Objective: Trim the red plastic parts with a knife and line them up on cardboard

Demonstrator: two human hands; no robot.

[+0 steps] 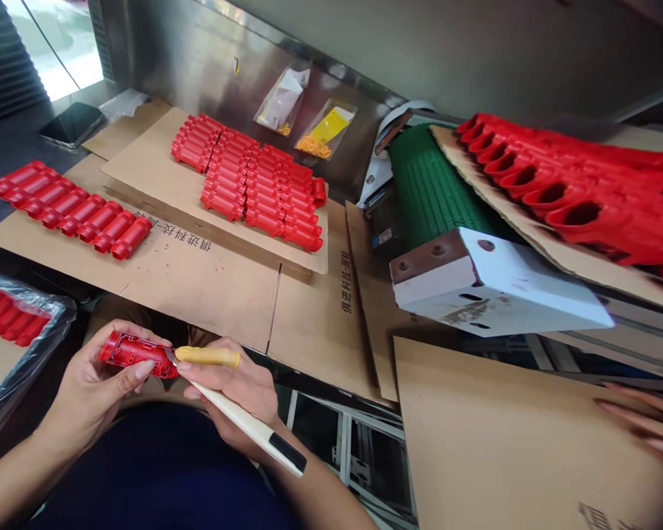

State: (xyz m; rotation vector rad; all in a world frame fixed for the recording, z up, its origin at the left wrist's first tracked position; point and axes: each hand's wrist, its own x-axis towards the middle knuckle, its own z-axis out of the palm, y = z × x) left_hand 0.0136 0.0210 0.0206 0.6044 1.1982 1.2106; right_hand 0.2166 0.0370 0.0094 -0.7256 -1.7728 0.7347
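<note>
My left hand [100,375] is closed round a red plastic housing [135,352] with raised ribs, a dark line running along its edges. In my right hand [240,390] is a slim knife [246,427] with a white handle and a black end band. Its short metal tip touches the right end of the housing. A yellow finger cot [207,356] covers my right index finger, which lies along the tool near the tip. Both hands are above my lap, in front of the table edge.
Rows of red housings [254,180] lie on cardboard [221,276]; another row [71,206] is at left. A plastic-lined box [60,313] holds more. A green conveyor [439,184] carries red parts [580,191]. Another person's hand [646,416] is at right. A phone [73,124] lies back left.
</note>
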